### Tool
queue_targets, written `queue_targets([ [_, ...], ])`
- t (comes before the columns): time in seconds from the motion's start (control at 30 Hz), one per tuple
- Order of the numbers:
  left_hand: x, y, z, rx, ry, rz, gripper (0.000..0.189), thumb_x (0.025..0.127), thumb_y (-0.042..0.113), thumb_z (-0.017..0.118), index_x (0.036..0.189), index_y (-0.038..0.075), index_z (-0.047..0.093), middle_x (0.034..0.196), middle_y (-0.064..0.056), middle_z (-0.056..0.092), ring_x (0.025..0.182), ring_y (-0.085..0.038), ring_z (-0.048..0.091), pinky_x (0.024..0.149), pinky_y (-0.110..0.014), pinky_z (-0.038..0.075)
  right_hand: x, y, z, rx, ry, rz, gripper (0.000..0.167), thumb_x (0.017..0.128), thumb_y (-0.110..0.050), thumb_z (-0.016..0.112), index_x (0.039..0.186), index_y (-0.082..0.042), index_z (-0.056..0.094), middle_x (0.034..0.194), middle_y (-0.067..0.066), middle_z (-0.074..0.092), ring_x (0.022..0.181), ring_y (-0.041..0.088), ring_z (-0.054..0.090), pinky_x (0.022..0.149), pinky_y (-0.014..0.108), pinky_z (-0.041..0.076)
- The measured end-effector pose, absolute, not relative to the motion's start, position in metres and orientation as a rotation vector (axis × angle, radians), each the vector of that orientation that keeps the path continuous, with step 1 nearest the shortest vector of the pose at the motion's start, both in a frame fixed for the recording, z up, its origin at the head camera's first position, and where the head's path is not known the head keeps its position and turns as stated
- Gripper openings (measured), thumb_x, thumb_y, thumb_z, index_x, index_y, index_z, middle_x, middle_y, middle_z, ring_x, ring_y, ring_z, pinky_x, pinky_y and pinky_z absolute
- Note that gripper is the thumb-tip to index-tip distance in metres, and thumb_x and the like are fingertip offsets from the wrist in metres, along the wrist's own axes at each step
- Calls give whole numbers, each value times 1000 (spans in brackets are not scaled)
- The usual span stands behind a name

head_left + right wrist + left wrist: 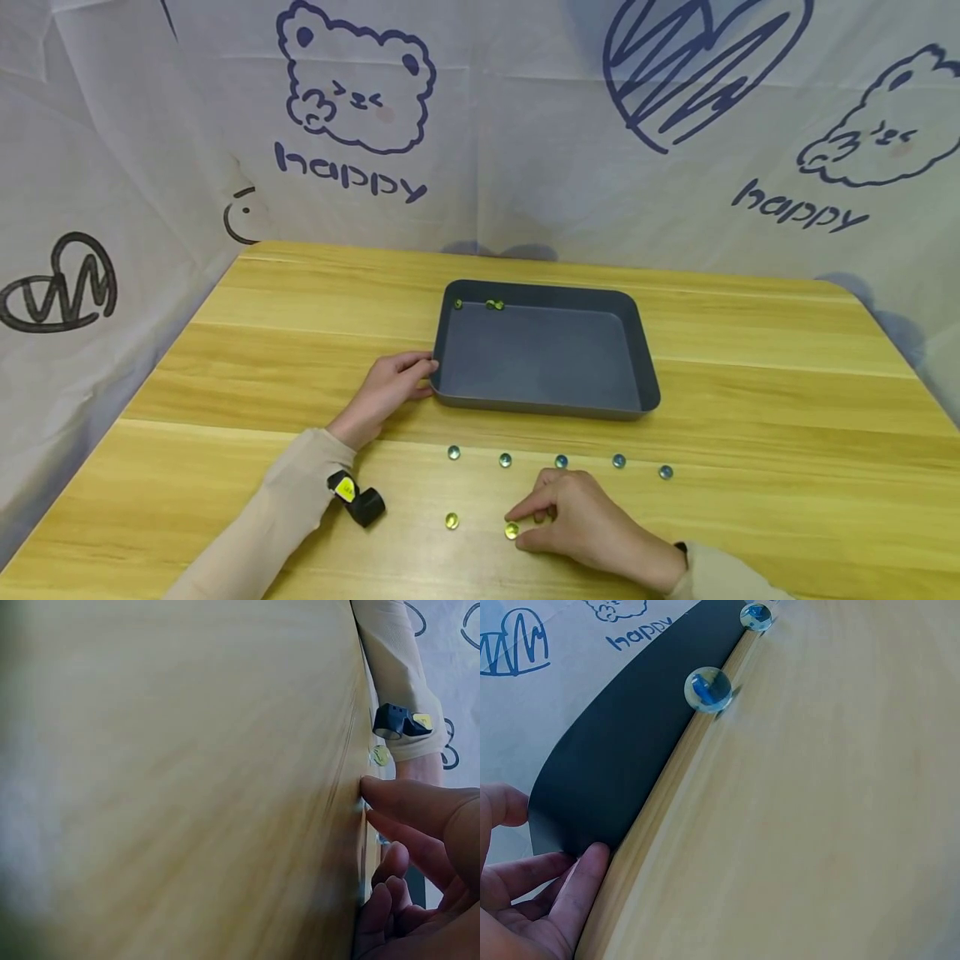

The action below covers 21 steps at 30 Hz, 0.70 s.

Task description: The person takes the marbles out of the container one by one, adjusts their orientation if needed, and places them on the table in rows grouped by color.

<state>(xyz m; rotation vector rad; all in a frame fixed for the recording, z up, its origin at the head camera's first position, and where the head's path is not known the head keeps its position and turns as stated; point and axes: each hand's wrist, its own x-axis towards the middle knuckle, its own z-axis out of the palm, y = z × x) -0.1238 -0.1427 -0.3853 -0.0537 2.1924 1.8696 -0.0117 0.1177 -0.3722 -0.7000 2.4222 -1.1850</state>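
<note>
My left hand [386, 390] holds the left wall of a dark grey rectangular tray [547, 408], thumb at the rim and fingers against the outside. In the left wrist view, its fingers [592, 870] touch the tray's corner. My right hand [581, 521] has thumb and forefinger on either side of a yellow glass marble [512, 530] on the table, pinching it. Another yellowish marble [538, 517] seems partly hidden behind those fingers. Left of them lies one more yellow marble [452, 521]. The right wrist view hides the pinched marble behind the thumb.
Several clear marbles with blue inside, one a blue marble [618, 460], form a row between tray and right hand. Three yellow-green marbles [491, 305] lie along the tray's far wall. A printed white cloth [525, 200] hangs behind the wooden table [787, 400].
</note>
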Motion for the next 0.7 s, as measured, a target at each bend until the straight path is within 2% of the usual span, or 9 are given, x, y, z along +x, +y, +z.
queue_targets([
  [0.7,-124,-143,-386,-64,2191,1868,42,99,18,52,133,-7,53,135,-23,51,116,-31,57,89,-30,55,-14,118,-368,-685,2428,-1140,19,72,-14,85,89,-15,78,69,-11,52,61,3,45,53,22,43],
])
